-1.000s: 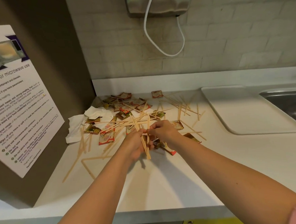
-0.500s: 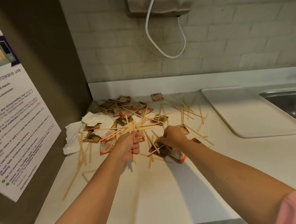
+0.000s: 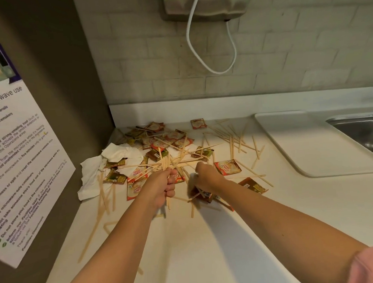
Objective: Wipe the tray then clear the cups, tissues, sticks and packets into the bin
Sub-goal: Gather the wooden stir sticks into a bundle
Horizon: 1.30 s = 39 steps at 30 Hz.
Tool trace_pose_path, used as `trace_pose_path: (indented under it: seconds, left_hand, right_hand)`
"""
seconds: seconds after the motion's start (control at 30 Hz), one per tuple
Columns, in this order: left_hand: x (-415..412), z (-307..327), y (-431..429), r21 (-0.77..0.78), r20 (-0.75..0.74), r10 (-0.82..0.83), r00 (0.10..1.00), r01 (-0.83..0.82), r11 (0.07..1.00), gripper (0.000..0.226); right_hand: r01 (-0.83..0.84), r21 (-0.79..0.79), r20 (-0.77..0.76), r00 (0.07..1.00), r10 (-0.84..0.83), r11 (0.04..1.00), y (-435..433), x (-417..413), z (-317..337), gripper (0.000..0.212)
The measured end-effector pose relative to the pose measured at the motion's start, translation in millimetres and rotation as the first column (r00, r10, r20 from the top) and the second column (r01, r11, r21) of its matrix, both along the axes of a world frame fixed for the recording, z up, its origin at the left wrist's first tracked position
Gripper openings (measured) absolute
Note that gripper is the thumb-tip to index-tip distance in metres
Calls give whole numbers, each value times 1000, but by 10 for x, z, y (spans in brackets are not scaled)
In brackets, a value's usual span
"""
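My left hand [image 3: 163, 187] clenches a bundle of sticks [image 3: 164, 162]; my blurred right hand [image 3: 205, 176] dips among packets [image 3: 227, 167], and I cannot tell its grip.

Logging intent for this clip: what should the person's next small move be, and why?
Probably the right hand should lift the sticks beneath it into the bundle the left hand grips: many sticks, packets and tissues lie loose on the counter.

The right hand [image 3: 205, 175] is blurred, its grasp unclear; the sink [image 3: 365, 126] runs off-frame.
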State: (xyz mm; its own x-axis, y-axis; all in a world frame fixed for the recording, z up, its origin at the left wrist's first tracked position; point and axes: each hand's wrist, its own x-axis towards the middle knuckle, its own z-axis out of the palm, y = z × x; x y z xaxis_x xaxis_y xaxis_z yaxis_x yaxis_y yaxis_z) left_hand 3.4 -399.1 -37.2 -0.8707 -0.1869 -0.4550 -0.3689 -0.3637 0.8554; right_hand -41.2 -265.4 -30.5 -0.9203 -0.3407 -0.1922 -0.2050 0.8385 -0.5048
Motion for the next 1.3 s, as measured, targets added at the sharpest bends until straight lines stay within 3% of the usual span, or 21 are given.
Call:
trace_pose_path:
  seconds: [0.23,0.4,0.47,0.57,0.63,0.7,0.77,0.83,0.97,1.2,1.3]
  left_hand:
    - [56,17,-88,-13,-2,15,1000,-15,1000,31]
    - [77,19,-116,-19,-2,17,1000,-17,1000,29]
    - [81,18,-111,-15,-8,17,1000,-17,1000,29]
    - [88,19,-114,-19,-7,8,1000,-8,1000,29]
    - [95,21,-135,-23,-4,6,1000,-6,1000,29]
    - [97,20,-161,-23,-2,7,1000,-7,1000,29]
    - [94,18,-180,-15,0,13,1000,-13,1000,29]
    - [86,19,-183,-9,0,18,1000,-18,1000,30]
    - [87,26,-144,-6,0,15,1000,-15,1000,30]
    - [66,51,-90,-28,-4,-15,1000,15,999,29]
    - [72,48,-88,-33,1,-19,1000,19,999,28]
  right_hand:
    - [46,33,73,996,-48,998,-17,15,-22,17]
    - [69,-2,120,990,-68,998,-13,23,41,27]
    - [47,63,106,993,-54,997,-43,7,1,17]
    - [52,193,96,993,-72,980,-114,5,-42,32]
    - [40,236,87,994,-62,971,-159,4,-33,31]
    - [-43,305,123,992,5,951,-165,9,30,40]
    - [-254,403,275,950,148,879,-119,18,117,54]
    - [-416,399,350,893,283,818,-30,34,212,51]
    - [-418,381,225,907,356,825,65,65,248,47]
    - [-175,373,-18,981,195,911,-23,57,57,27]
    - [-166,388,-28,981,192,907,-24,61,5,16]
